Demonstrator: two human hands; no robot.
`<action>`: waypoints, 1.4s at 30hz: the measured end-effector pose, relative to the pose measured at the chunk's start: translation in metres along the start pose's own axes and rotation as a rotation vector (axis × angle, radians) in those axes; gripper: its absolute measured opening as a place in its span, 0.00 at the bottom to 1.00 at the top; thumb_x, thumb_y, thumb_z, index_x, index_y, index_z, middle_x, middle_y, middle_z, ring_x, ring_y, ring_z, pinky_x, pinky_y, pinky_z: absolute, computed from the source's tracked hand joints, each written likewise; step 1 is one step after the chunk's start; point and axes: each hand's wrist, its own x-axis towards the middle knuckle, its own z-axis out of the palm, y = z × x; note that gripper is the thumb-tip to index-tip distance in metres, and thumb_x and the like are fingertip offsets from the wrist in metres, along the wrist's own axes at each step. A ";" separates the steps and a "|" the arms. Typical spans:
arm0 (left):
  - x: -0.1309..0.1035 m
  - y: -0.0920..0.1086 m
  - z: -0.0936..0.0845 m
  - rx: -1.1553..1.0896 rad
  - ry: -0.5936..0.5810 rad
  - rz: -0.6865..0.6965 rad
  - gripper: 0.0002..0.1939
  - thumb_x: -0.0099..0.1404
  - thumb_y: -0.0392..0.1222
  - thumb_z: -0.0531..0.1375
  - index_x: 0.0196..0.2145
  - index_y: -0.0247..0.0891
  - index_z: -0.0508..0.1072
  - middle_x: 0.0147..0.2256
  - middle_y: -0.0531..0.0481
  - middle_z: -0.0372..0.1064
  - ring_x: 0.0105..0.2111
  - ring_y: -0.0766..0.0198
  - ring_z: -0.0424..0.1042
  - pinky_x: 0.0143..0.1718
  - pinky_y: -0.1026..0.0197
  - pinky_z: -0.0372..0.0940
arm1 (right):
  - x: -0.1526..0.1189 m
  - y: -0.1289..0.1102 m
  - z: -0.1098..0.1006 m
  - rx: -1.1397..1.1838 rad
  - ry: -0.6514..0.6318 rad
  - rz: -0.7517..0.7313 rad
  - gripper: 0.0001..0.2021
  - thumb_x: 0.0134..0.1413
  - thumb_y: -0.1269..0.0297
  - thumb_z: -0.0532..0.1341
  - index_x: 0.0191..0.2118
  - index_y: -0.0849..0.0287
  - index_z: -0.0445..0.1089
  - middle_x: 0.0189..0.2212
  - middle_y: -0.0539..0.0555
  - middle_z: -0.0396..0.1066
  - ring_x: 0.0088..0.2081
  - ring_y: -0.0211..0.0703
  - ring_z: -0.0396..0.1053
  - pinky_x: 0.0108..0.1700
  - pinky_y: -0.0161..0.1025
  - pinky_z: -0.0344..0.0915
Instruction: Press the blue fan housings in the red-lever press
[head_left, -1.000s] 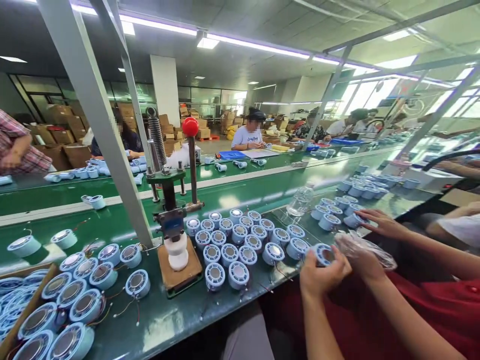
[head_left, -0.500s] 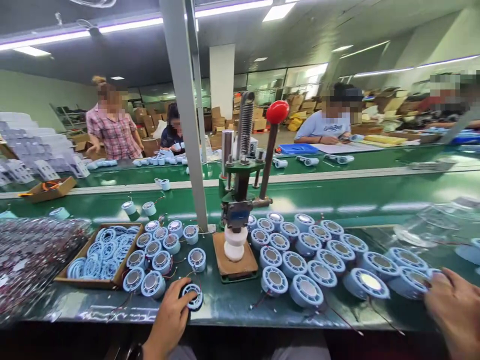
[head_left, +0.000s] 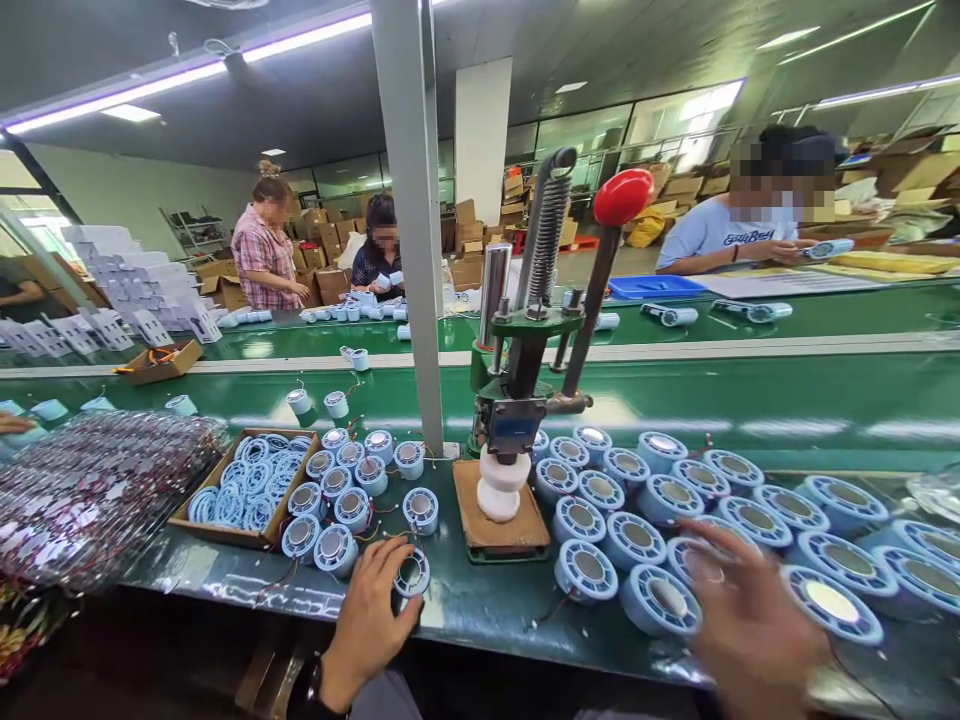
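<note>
My left hand (head_left: 373,612) curls its fingers around a round light-blue housing (head_left: 422,586) with a dark centre, low at the bench's front edge. My right hand (head_left: 757,625) is blurred by motion, fingers outstretched and apart, over rows of light-blue round parts (head_left: 589,570) with silvery discs and thin wires; nothing shows in it. Between my hands stands a green hand press (head_left: 517,400) with a red-knobbed lever (head_left: 622,198). Its white pressing block (head_left: 500,488) is over a brown base pad (head_left: 469,535). More such blue parts (head_left: 336,548) cluster just beyond my left hand.
A cardboard tray (head_left: 180,520) of light-blue rings sits at left, beside a pile of clear-wrapped wired parts (head_left: 97,500). A grey post (head_left: 420,250) rises behind the press. Across the green conveyor (head_left: 697,385), several people work near a blue tray (head_left: 652,287).
My right hand has moved left from the far right end over the blue parts. My left hand stays at its housing, its index finger no longer across the top. The view has swung.
</note>
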 end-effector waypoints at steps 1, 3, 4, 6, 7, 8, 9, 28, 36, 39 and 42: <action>0.000 0.000 0.000 0.009 -0.004 0.002 0.24 0.59 0.36 0.62 0.54 0.40 0.73 0.56 0.42 0.71 0.56 0.46 0.68 0.57 0.37 0.66 | -0.021 -0.031 0.030 0.098 -0.133 -0.120 0.13 0.60 0.58 0.57 0.49 0.50 0.70 0.45 0.60 0.72 0.47 0.55 0.73 0.46 0.55 0.72; 0.000 -0.003 0.002 0.018 -0.004 0.020 0.23 0.61 0.36 0.61 0.54 0.41 0.73 0.55 0.42 0.72 0.55 0.47 0.68 0.57 0.38 0.67 | -0.055 -0.081 0.092 0.235 -0.400 -0.235 0.15 0.61 0.66 0.55 0.52 0.53 0.69 0.52 0.59 0.70 0.53 0.51 0.71 0.53 0.50 0.71; 0.000 -0.006 0.003 0.018 0.005 0.032 0.22 0.61 0.36 0.61 0.54 0.41 0.72 0.55 0.43 0.72 0.55 0.47 0.69 0.56 0.39 0.67 | -0.065 -0.099 0.121 0.251 -0.504 -0.226 0.19 0.59 0.69 0.56 0.56 0.55 0.68 0.57 0.61 0.66 0.58 0.52 0.67 0.57 0.50 0.69; -0.004 -0.011 0.006 0.017 0.049 0.042 0.23 0.62 0.37 0.62 0.55 0.40 0.71 0.53 0.42 0.73 0.54 0.48 0.70 0.55 0.41 0.69 | -0.075 -0.122 0.167 0.231 -0.660 -0.148 0.25 0.55 0.73 0.59 0.60 0.59 0.65 0.63 0.65 0.57 0.65 0.57 0.58 0.62 0.54 0.63; -0.006 -0.014 0.008 0.018 0.082 0.036 0.23 0.62 0.38 0.62 0.55 0.40 0.71 0.52 0.41 0.74 0.53 0.48 0.71 0.54 0.42 0.70 | -0.077 -0.127 0.182 0.213 -0.711 -0.108 0.26 0.54 0.74 0.60 0.60 0.60 0.66 0.64 0.67 0.55 0.65 0.59 0.57 0.63 0.55 0.61; -0.008 -0.017 0.009 0.023 0.117 0.025 0.23 0.61 0.38 0.63 0.55 0.39 0.71 0.51 0.41 0.74 0.52 0.48 0.72 0.53 0.43 0.70 | -0.077 -0.128 0.192 0.204 -0.750 -0.084 0.26 0.53 0.75 0.62 0.59 0.61 0.67 0.63 0.67 0.56 0.65 0.59 0.57 0.64 0.56 0.60; -0.011 -0.019 0.011 0.028 0.147 0.012 0.23 0.61 0.38 0.63 0.54 0.39 0.72 0.50 0.41 0.75 0.52 0.48 0.72 0.52 0.43 0.71 | -0.078 -0.128 0.196 0.207 -0.777 -0.078 0.24 0.52 0.76 0.62 0.56 0.60 0.70 0.62 0.66 0.59 0.63 0.58 0.60 0.64 0.55 0.60; 0.012 0.049 0.011 -0.223 0.016 0.001 0.33 0.59 0.40 0.65 0.61 0.41 0.65 0.55 0.41 0.72 0.54 0.47 0.71 0.56 0.43 0.67 | -0.120 -0.066 0.126 0.436 -0.675 -0.027 0.36 0.42 0.76 0.58 0.62 0.57 0.63 0.56 0.58 0.69 0.56 0.48 0.70 0.59 0.45 0.68; 0.008 0.049 0.023 -0.269 0.072 -0.124 0.32 0.57 0.35 0.63 0.60 0.41 0.65 0.57 0.41 0.69 0.57 0.48 0.69 0.58 0.43 0.65 | -0.124 -0.065 0.127 0.378 -0.596 -0.093 0.33 0.45 0.75 0.57 0.62 0.60 0.63 0.56 0.60 0.69 0.56 0.48 0.71 0.57 0.44 0.70; 0.005 0.048 0.028 -0.299 0.131 -0.139 0.30 0.57 0.35 0.63 0.58 0.41 0.67 0.54 0.41 0.71 0.54 0.49 0.70 0.57 0.43 0.66 | -0.124 -0.064 0.127 0.369 -0.591 -0.095 0.35 0.44 0.77 0.56 0.62 0.59 0.62 0.55 0.60 0.70 0.55 0.48 0.71 0.57 0.44 0.70; 0.003 0.050 0.035 -0.329 0.188 -0.151 0.28 0.57 0.35 0.63 0.56 0.40 0.69 0.52 0.41 0.71 0.53 0.49 0.71 0.55 0.44 0.68 | -0.125 -0.062 0.128 0.353 -0.598 -0.087 0.35 0.45 0.76 0.56 0.63 0.59 0.61 0.55 0.59 0.71 0.55 0.47 0.71 0.58 0.43 0.69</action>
